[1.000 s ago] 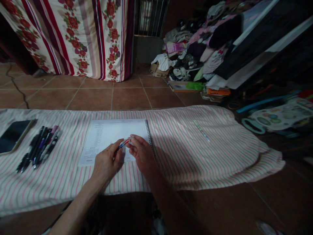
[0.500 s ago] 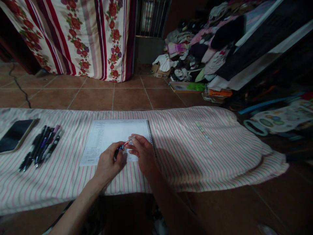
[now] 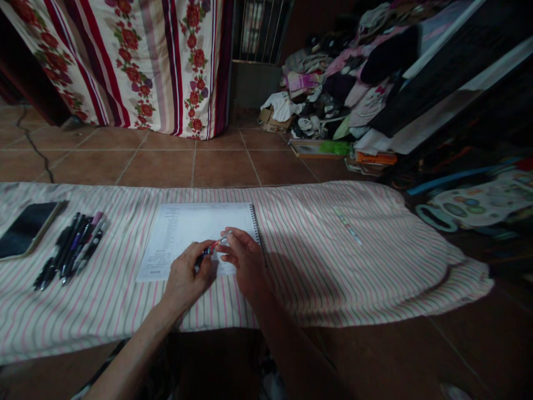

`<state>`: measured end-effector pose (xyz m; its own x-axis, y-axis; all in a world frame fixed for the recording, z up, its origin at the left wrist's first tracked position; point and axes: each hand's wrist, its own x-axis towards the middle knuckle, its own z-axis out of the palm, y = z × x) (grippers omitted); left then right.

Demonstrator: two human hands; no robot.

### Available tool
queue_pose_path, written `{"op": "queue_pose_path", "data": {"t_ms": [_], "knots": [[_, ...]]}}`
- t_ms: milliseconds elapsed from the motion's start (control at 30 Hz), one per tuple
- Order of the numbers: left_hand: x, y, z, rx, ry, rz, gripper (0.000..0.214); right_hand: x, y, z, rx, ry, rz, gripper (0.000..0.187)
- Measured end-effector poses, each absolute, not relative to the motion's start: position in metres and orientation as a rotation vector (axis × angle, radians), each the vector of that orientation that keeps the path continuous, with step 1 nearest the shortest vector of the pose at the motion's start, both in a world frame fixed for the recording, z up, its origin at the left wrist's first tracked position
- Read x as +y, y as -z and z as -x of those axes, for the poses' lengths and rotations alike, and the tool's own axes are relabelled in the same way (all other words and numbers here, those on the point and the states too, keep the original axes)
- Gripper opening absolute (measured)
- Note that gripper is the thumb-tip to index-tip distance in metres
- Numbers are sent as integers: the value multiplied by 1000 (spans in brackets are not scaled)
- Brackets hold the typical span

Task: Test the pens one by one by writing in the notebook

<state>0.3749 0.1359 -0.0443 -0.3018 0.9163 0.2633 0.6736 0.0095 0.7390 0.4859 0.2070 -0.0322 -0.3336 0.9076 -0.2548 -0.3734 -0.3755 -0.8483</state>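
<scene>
Over the spiral notebook, both hands meet on a slim pen with a dark part and a reddish-orange section. My left hand is closed around its dark end. The fingertips of my right hand pinch the pale tip at the other end, while its remaining fingers curl loosely below. My fingers hide part of the pen. A thin, multicoloured patterned stick, perhaps a pen barrel or pencil, lies on the striped cloth to the right.
Left of the notebook is a bunch of several pens, with a dark-screened phone beyond them. Past the cloth-covered surface are a tiled floor, a floral curtain and a heap of clothes.
Both hands keep nearly the same place and hold on the pen. The view has shifted very slightly.
</scene>
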Motion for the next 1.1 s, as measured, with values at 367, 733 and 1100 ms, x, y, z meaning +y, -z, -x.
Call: {"op": "queue_pose_path", "data": {"t_ms": [367,733,1100], "knots": [[137,45,-378,1975,-1208,-1512,30,206,31,-486,-882,-1832,929,29],[137,43,-379,1999,-1186,-1497,28,207,29,-486,-862,-1815,957,28],[138,44,-379,1998,-1171,-1482,26,207,30,-487,-852,-1821,941,28]]}}
